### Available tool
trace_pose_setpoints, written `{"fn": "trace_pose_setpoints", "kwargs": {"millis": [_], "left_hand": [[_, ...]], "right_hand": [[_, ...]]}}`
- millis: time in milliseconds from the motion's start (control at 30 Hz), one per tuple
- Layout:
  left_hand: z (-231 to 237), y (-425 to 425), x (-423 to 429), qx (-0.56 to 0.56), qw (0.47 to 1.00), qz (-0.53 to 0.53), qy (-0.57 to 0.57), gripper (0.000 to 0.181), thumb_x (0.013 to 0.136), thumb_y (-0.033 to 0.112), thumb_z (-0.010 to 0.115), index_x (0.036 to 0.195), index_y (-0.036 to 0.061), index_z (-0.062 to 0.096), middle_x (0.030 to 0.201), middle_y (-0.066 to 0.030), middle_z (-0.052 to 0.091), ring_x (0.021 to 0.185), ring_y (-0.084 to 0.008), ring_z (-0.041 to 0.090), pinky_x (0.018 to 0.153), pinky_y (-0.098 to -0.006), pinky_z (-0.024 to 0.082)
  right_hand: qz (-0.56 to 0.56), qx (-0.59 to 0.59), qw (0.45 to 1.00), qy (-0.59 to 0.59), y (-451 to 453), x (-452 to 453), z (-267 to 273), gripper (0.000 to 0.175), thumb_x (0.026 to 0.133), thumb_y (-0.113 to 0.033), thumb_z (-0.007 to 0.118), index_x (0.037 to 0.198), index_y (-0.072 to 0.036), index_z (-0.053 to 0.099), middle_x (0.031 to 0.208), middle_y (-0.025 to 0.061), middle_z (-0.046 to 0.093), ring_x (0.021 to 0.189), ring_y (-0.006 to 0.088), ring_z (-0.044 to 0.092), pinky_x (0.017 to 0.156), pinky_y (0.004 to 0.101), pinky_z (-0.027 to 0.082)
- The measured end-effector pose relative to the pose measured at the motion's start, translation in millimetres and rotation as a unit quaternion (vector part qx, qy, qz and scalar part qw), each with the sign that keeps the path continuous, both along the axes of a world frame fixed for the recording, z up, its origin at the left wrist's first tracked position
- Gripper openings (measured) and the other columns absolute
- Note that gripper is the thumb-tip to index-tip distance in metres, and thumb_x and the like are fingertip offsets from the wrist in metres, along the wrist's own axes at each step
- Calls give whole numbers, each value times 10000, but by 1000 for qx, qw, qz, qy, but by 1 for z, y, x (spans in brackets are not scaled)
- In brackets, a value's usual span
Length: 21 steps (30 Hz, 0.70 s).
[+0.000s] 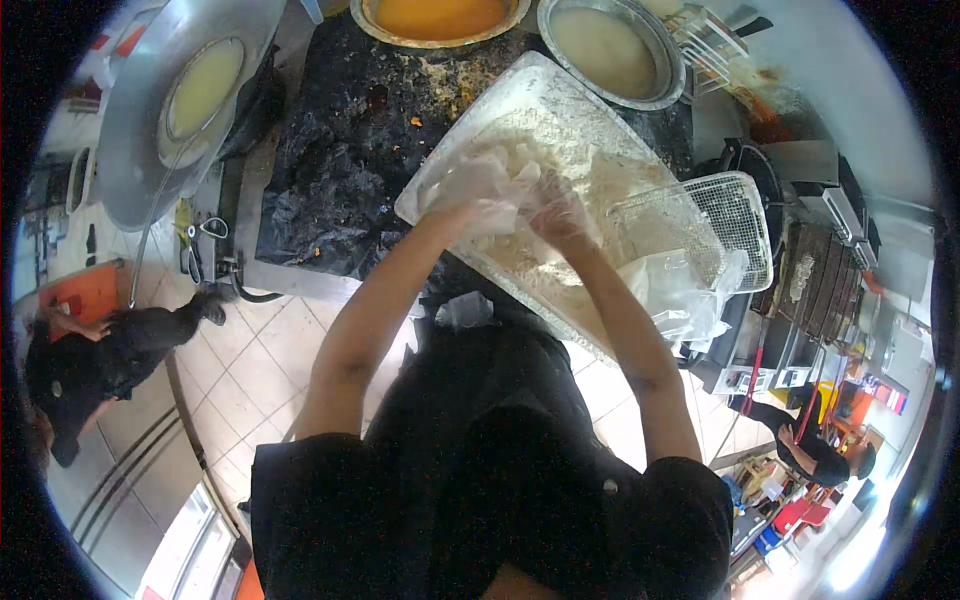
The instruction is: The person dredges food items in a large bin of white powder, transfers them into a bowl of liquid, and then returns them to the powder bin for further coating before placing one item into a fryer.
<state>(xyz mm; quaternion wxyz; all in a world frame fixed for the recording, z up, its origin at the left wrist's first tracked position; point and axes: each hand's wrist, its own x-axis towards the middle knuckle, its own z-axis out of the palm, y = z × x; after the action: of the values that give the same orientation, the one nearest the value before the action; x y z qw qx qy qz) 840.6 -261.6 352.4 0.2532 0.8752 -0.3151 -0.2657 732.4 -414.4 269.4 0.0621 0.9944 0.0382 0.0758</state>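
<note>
Over a large tray (541,75) dusted with pale flour-like powder (551,127), both hands are close together in clear, loose plastic gloves. My left hand (484,187) is over the tray's left part, its fingers blurred beside some whitish material. Just to its right, my right hand (559,210) has its fingers bent inward towards the left one. Whether either hand grips something is hidden by the gloves and blur. A wire mesh basket (731,199) rests across the tray's right side, partly in the powder. In front of it lies a crumpled clear plastic bag (679,289).
Beyond the tray stand a bowl of orange liquid (442,13) and a metal bowl of cloudy liquid (600,52). A large wok (135,135) with a long-handled strainer is at left, near scissors (196,244). One person (112,345) is at left, another (814,450) at right.
</note>
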Motion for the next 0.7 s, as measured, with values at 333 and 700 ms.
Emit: {"fn": "trace_pose_setpoints", "kwargs": {"millis": [333,700], "left_hand": [[-3,-27,-53,184,964,-170,91,409,873,364,383,950,17,587,961,-180,612,881,-307,595,795,-383,447],[29,-45,-70,-246,733,357,524,474,923,481,312,845,109,595,832,-64,561,719,-182,507,628,-339,436]], "right_hand": [[-77,273,956,80,-15,-100,-14,160,789,-194,512,775,-60,599,855,105,599,782,275,553,668,383,420],[-304,848,434,-5,-24,-89,58,228,830,-184,468,798,2,596,704,67,561,614,150,525,511,316,419]]}}
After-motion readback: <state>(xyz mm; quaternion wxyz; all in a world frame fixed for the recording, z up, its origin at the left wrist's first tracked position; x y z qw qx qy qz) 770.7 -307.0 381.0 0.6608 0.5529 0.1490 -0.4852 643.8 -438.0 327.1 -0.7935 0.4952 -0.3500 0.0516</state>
